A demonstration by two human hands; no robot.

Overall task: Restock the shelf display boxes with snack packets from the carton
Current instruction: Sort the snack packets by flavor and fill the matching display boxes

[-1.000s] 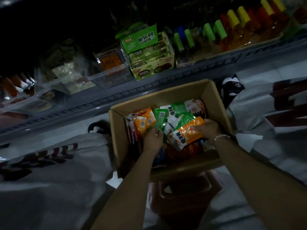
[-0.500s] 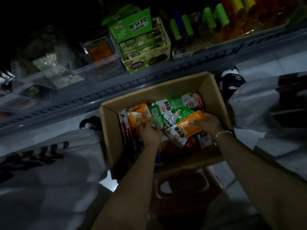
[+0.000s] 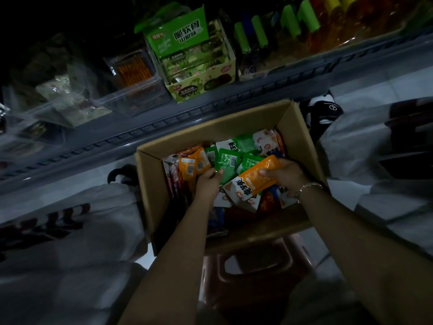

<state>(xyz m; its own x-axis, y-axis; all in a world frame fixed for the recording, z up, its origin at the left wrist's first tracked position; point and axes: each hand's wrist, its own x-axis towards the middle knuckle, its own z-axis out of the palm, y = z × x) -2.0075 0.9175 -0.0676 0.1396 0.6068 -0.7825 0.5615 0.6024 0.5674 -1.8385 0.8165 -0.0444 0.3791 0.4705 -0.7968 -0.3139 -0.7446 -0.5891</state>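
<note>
An open brown carton [image 3: 302,137] sits in front of me on a dark red stool [image 3: 255,266], filled with orange, green and white snack packets [image 3: 228,160]. My right hand [image 3: 285,175], with a bracelet on the wrist, grips an orange and white packet [image 3: 255,181] over the carton's right half. My left hand [image 3: 207,184] reaches into the middle of the carton, its fingers curled on the green packets. On the shelf above stands a green display box [image 3: 199,73] with packets in it, its lid flap raised.
A grey shelf edge [image 3: 164,123] runs across above the carton. Clear plastic bins [image 3: 138,90] with snacks stand left of the green box. Bottles with green and yellow caps [image 3: 288,26] line the shelf's right. My knees in light trousers flank the carton; a black and white shoe [image 3: 324,111] is at right.
The view has tilted down slightly. My right hand has lifted the orange packet a little higher. My left hand has shifted forward among the green packets.
</note>
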